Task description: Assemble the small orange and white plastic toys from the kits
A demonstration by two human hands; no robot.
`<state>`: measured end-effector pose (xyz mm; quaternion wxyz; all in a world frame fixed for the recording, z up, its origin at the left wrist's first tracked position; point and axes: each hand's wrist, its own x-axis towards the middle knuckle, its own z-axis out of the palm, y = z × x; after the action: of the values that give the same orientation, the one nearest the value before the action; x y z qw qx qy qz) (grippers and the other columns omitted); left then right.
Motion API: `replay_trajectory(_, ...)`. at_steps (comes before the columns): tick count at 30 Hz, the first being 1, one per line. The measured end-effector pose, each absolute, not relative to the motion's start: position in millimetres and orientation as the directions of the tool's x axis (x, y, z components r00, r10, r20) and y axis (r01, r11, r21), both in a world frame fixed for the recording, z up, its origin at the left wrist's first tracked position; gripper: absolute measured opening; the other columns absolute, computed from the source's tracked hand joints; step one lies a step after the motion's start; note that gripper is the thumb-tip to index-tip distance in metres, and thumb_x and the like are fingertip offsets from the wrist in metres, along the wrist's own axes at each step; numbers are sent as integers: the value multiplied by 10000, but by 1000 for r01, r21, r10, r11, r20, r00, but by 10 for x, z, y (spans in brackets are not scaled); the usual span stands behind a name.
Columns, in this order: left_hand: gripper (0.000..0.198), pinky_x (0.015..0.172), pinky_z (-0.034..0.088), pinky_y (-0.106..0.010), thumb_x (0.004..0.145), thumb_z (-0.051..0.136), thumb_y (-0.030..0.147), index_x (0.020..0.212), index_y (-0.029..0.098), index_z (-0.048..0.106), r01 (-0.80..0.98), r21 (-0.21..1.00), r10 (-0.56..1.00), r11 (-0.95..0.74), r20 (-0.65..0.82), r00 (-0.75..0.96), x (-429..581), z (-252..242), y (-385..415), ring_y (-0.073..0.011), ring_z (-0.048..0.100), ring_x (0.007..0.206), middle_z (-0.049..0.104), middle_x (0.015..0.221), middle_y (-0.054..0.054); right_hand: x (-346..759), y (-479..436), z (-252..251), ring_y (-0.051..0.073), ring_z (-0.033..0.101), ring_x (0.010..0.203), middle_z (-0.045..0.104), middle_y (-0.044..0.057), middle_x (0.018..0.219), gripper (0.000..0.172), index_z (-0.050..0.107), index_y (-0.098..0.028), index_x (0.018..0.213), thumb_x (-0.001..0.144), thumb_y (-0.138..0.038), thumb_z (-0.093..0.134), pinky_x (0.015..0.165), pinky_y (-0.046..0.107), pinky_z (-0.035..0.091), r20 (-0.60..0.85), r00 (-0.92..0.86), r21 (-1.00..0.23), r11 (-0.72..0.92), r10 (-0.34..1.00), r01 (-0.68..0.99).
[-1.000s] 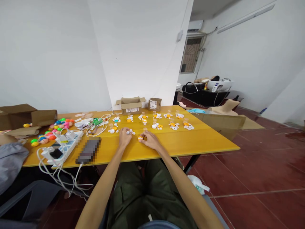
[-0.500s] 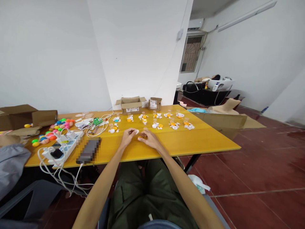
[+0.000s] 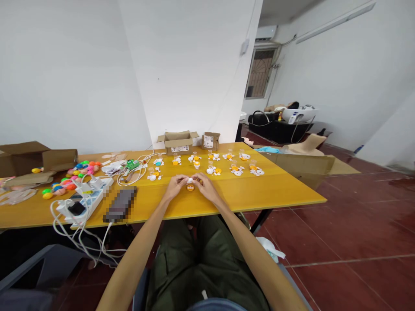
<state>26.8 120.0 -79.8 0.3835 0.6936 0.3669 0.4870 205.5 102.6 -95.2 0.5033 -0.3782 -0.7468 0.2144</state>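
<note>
My left hand (image 3: 175, 186) and my right hand (image 3: 204, 187) meet above the near part of the yellow table (image 3: 259, 192). Between them, both sets of fingertips pinch a small white plastic part (image 3: 189, 180); its exact shape is too small to make out. Just under the fingers sits a round orange piece (image 3: 190, 188) with white on it. Beyond my hands, small sets of white discs, orange discs and clear cups are laid out, among them one orange-and-white set (image 3: 236, 170) and one with a teal piece (image 3: 158, 162).
Left of my hands lie a phone (image 3: 120, 205), a white power strip (image 3: 94, 201) with trailing cables, and colourful balls (image 3: 76, 175). An open cardboard box (image 3: 178, 143) and a smaller box (image 3: 211, 141) stand by the wall. A large carton (image 3: 295, 168) sits beyond the table's right edge.
The white part, held by my left hand alone before, is now between both hands. My right fingers have shifted up from the orange piece. A grey sleeve at far left has gone from view.
</note>
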Motion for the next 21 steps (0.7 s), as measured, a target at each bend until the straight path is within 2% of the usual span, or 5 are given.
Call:
replay_trajectory(8,250,856,556,-359,786,713,440,832,203,776,167,892,886,-420,363,288,265,-813,1202,-233,707,875,785,899,-63,2056,1057,-958,186,619,834,680,24,873,164,631,-228,816,899,-347,553,801,305,510,589,-156,-744,608,793,276)
replay_trajectory(18,240,838,568,-366,766,722,429,827,205,782,174,898,893,-403,345,288,269,-839,1245,-233,715,843,790,885,-61,2064,1037,-911,186,628,794,683,20,826,204,641,-224,777,891,-370,556,742,286,516,529,-189,-791,561,828,246)
replay_trajectory(21,222,835,571,-366,762,724,412,828,209,783,169,897,892,-408,353,282,270,-840,1245,-234,718,849,793,895,-63,2074,1045,-915,193,634,826,692,25,851,204,660,-226,785,897,-345,538,766,294,521,530,-185,-791,561,828,244)
